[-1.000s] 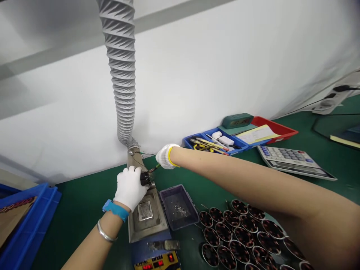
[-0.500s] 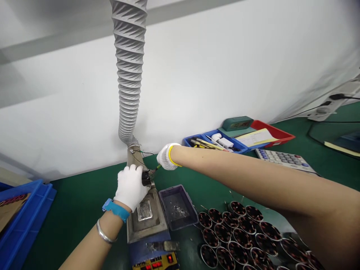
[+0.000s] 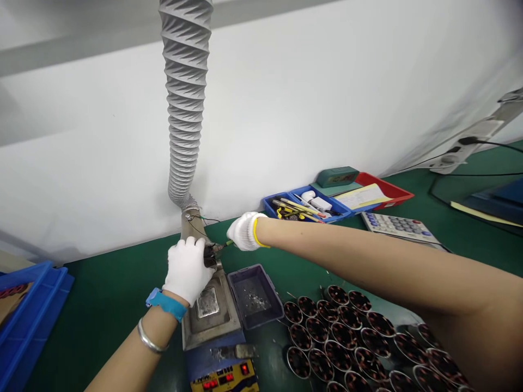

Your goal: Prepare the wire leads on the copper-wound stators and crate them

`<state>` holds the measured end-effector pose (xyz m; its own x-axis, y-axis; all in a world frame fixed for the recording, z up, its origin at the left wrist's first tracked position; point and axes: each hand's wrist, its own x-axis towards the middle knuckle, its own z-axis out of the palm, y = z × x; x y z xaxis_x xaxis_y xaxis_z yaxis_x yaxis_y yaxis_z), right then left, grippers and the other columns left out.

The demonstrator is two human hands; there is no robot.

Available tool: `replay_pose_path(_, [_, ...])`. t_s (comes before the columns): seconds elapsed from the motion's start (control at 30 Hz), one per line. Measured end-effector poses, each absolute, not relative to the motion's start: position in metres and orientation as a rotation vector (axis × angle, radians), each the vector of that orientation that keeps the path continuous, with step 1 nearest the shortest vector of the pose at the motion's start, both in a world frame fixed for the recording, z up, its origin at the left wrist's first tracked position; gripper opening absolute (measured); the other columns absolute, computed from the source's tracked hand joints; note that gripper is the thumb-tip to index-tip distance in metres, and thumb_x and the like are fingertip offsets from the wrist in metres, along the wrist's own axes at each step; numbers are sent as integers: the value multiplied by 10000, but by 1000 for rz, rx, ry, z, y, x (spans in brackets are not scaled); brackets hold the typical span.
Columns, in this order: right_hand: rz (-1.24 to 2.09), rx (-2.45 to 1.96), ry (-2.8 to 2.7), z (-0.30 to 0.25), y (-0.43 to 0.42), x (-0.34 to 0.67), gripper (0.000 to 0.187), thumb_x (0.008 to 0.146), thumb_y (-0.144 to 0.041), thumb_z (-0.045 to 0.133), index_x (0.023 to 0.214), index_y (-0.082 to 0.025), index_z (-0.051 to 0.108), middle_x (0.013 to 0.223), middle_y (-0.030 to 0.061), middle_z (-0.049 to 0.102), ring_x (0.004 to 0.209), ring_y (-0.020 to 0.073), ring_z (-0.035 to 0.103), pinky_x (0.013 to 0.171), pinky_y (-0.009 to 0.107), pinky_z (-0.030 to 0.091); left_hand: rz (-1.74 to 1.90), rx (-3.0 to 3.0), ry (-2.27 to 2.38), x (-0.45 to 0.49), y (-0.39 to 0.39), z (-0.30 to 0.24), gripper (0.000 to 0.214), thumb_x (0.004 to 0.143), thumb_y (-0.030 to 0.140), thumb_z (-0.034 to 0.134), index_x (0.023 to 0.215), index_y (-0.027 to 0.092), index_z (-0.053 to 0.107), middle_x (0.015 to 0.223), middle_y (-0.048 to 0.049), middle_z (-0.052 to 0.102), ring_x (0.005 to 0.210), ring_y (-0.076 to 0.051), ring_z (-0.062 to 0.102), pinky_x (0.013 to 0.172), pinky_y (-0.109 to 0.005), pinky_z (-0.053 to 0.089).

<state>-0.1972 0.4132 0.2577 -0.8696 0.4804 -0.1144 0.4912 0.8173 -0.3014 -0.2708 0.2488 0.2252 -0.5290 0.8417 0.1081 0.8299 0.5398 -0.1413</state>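
Observation:
My left hand [image 3: 187, 268], in a white glove, is closed on a small dark part [image 3: 210, 255] held at the back edge of the solder pot [image 3: 209, 316], just under the mouth of the grey ribbed fume hose [image 3: 184, 109]. My right hand [image 3: 244, 231], also gloved, pinches a thin green-handled tool [image 3: 225, 244] whose tip meets that dark part. A blue band and a metal bangle are on my left wrist.
A dark blue tray [image 3: 254, 294] with metal bits sits right of the pot. Several round copper-wound coils [image 3: 347, 343] crowd the mat at right. Behind them are a blue tool tray [image 3: 304, 206], a red tray [image 3: 384, 191] and a calculator [image 3: 398, 224]. A blue bin [image 3: 28, 316] is at left.
Both hands stay at the pot's back edge, holding the same things. The view has shifted slightly, so the trays, calculator and coils sit further left in the picture.

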Motion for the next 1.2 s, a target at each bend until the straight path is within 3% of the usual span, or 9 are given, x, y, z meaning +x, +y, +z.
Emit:
replay_pose_path(0.1, [-386, 606, 2868, 246, 410, -178, 83, 742, -83, 686, 692, -22, 658, 706, 109, 695, 847, 287, 678, 804, 469, 469, 144, -1410, -2630, -270, 249, 226, 498, 727, 455, 655, 1143, 193, 574, 1057, -124, 595, 967, -313, 541, 740, -406, 399])
replay_pose_path(0.23, [-424, 549, 2846, 222, 399, -156, 197, 856, -199, 567, 967, -79, 676, 954, 185, 707, 906, 304, 678, 779, 441, 495, 164, -1405, -2638, -268, 250, 229, 479, 714, 449, 658, 1111, 190, 589, 1030, -118, 599, 949, -310, 553, 731, -396, 403])
replay_pose_path(0.4, [-628, 731, 2802, 189, 372, -146, 290, 932, -347, 429, 1052, -180, 634, 999, 119, 705, 853, 232, 689, 709, 317, 505, 172, -1378, -2632, -265, 252, 230, 513, 712, 476, 656, 1127, 183, 589, 1061, -123, 607, 969, -319, 550, 746, -407, 418])
replay_pose_path(0.6, [-714, 979, 2779, 165, 357, -131, 357, 996, -291, 267, 1126, -176, 578, 990, 65, 690, 828, 124, 663, 699, 189, 466, 214, -1331, -2636, -266, 251, 229, 502, 723, 495, 626, 1122, 194, 583, 1082, -122, 602, 997, -317, 549, 763, -389, 428])
replay_pose_path(0.73, [-549, 1054, 2774, 168, 357, -95, 297, 948, -268, 386, 1156, -184, 581, 1063, 118, 653, 933, 220, 655, 753, 291, 495, 229, -1359, -2596, -271, 247, 227, 539, 728, 526, 602, 1152, 194, 573, 1068, -121, 602, 986, -319, 549, 751, -385, 437])
replay_pose_path(0.87, [-313, 1189, 2739, 168, 355, -71, 399, 905, -66, 272, 1162, -106, 576, 1084, 220, 586, 878, 304, 664, 703, 447, 515, 223, -1391, -2535, -275, 244, 224, 557, 734, 508, 585, 1184, 180, 570, 1061, -125, 609, 955, -315, 562, 717, -381, 452])
replay_pose_path(1.0, [-2, 1171, 2786, 167, 361, -68, 453, 910, -43, 232, 1255, -114, 517, 1149, 228, 550, 896, 299, 660, 674, 419, 528, 231, -1409, -2508, -279, 244, 224, 577, 742, 462, 564, 1247, 184, 557, 1086, -126, 622, 954, -321, 577, 735, -399, 479])
replay_pose_path(1.1, [-63, 1154, 2722, 180, 364, -59, 431, 894, -50, 283, 1236, -148, 526, 1116, 203, 570, 844, 283, 671, 632, 382, 524, 66, -1456, -2594, -282, 245, 234, 592, 759, 462, 544, 1276, 172, 551, 1149, -127, 627, 1035, -323, 585, 846, -416, 496])
replay_pose_path(1.2, [-328, 992, 2765, 190, 348, -30, 366, 906, -156, 365, 1226, -199, 537, 1093, 145, 611, 807, 243, 672, 612, 319, 502, -441, -1324, -2665, -280, 229, 246, 569, 810, 468, 516, 1296, 172, 542, 1249, -110, 605, 1180, -300, 546, 1020, -409, 445])
